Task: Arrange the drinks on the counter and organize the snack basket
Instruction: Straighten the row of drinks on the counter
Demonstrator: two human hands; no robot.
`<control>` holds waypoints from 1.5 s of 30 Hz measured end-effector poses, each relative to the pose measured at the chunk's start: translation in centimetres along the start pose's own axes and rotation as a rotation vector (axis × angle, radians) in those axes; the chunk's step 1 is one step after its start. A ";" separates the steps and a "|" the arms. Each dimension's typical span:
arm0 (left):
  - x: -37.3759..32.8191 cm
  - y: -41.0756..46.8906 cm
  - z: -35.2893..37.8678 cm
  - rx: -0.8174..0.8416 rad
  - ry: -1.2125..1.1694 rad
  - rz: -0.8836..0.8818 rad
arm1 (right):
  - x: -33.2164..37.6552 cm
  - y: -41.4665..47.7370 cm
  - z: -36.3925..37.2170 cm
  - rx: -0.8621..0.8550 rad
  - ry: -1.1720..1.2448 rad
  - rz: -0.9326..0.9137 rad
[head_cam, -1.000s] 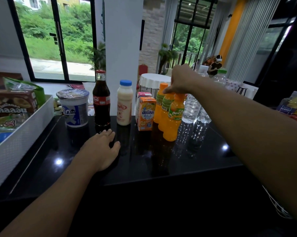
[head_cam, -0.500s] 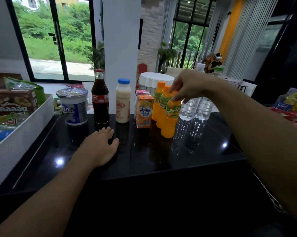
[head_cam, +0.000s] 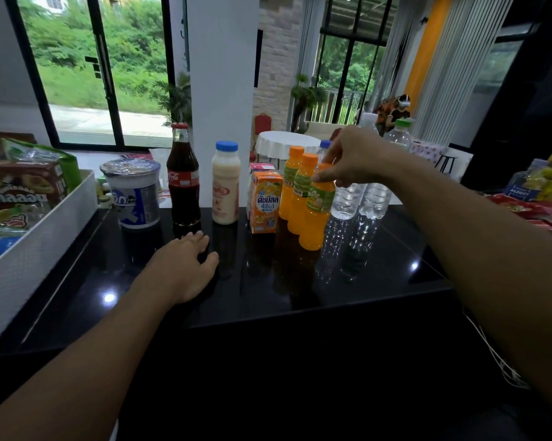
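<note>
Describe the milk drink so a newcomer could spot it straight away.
On the black counter, look in front of the white pillar. There, between the dark cola bottle and the orange carton, stands the milk drink: the only cream-coloured bottle, topped with a blue cap.

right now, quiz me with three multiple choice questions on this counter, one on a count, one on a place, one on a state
1. How many orange bottles stand on the counter? A two B three C five
2. What stands between the foil-lidded tub and the blue-capped milk bottle? A an orange bottle B nothing C the cola bottle
3. What is the left hand doing? A lying flat on the counter, holding nothing B gripping the cola bottle C pinching the tub's lid

Key: 1 B, three orange bodies line up in a row; 2 C, it fills the gap between them; 3 A, its fingers lie on the black top.
</note>
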State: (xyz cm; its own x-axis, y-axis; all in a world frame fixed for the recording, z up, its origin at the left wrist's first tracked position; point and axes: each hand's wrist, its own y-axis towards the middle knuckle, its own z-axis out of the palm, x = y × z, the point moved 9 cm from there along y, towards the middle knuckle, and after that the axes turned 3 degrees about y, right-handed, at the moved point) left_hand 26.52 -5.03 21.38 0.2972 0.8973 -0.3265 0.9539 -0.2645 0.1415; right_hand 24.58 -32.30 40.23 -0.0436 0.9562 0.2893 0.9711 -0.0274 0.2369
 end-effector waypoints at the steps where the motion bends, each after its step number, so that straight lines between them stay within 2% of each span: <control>1: 0.0 0.0 0.0 0.000 0.000 0.000 | 0.0 0.0 0.0 -0.010 0.007 0.003; 7: 0.1 0.1 -0.2 -0.024 0.005 0.000 | 0.8 -0.2 -0.3 -0.038 -0.085 0.020; 13: 0.3 0.3 0.0 -0.017 0.012 -0.005 | 1.1 -0.1 0.0 0.024 -0.034 0.028; 17: 0.2 0.4 0.1 -0.010 0.014 -0.002 | 1.1 -0.2 -0.1 -0.044 -0.143 0.031; 25: -0.3 -0.2 -0.3 -0.019 -0.008 0.026 | 1.7 -1.2 -0.6 -0.146 -0.169 0.055; 28: -0.3 -0.5 -1.1 -0.031 -0.187 0.049 | 1.5 -1.6 -1.1 -0.208 -0.175 0.076; 30: 0.0 -0.9 -2.0 -0.071 -0.306 0.066 | 2.1 -2.0 -1.9 -0.335 -0.161 0.018; 33: 0.1 -1.2 -2.0 -0.032 -0.251 0.076 | 4.7 -2.5 -1.8 -0.452 -0.093 -0.197; 38: 0.9 -1.6 -1.8 -0.018 0.018 0.020 | 8.3 -1.1 2.6 -0.271 -0.098 -0.344; 41: 2.0 -2.2 -0.6 -0.008 0.157 -0.009 | 8.8 0.3 5.1 -0.170 -0.168 -0.293; 45: 2.6 -1.6 -0.2 -0.029 0.150 -0.018 | 8.4 1.4 6.7 -0.119 -0.261 -0.192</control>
State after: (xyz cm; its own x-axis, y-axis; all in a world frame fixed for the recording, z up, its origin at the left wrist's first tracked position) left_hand 25.80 -2.21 20.51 0.2690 0.9449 -0.1866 0.9567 -0.2398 0.1648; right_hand 27.17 -22.35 36.79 -0.1471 0.9890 -0.0144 0.9162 0.1417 0.3748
